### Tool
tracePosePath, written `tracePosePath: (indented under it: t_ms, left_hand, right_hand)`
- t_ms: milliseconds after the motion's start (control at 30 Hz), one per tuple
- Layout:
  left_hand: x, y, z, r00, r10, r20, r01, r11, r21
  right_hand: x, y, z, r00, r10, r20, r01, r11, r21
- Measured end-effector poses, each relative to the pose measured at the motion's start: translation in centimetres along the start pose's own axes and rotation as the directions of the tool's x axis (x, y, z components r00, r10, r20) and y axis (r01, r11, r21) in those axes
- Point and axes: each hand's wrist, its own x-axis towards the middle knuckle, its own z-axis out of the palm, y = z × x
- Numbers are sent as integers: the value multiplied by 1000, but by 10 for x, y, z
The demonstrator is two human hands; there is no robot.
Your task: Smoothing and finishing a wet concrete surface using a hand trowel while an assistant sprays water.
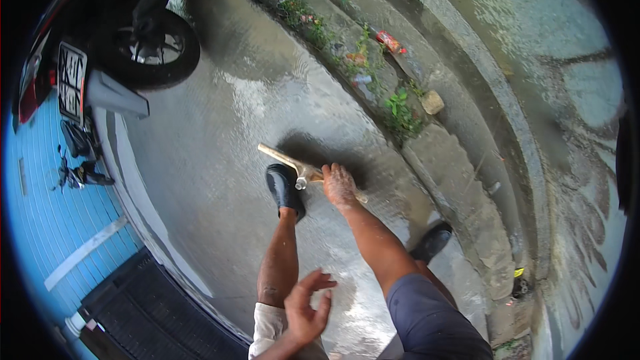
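The right hand [339,185] is closed round a pale bar [285,159], held over wet grey concrete [220,227] just beside a dark shoe [281,185]; the left hand [308,310] hovers nearer the camera, half curled, fingers parted. Glossy patches streak the concrete. Weeds [400,108] and litter [391,43] line the stepped kerb [460,167] at right; a motorbike [150,80] stands upper left, near a blue ribbed wall [40,180]

Outdoors, perhaps a lane or yard: wet concrete [220,127], parked motorcycle [143,77], roadside weeds [400,110].
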Motion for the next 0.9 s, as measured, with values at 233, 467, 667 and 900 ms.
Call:
tracePosePath:
  t_ms: [233, 467, 667, 900]
  left_hand:
    - [89, 9, -96, 982, 67, 179, -101, 977, 186]
    - [124, -7, -165, 984, -92, 156, 84, 995, 57]
    - [148, 18, -190, 985, -100, 140, 106, 994, -33]
    - [169, 20, -223, 985, -173, 26, 174, 982, -70]
  right_hand:
    - [167, 18, -94, 950, 310, -36, -311, 949, -46]
    - [237, 8, -164, 843, 397, -362, -396, 915, 82]
    - [231, -194, 10, 988, -119, 95, 122, 992, -20]
    - [400, -148, -73, 972, 232, 43, -234, 970, 63]
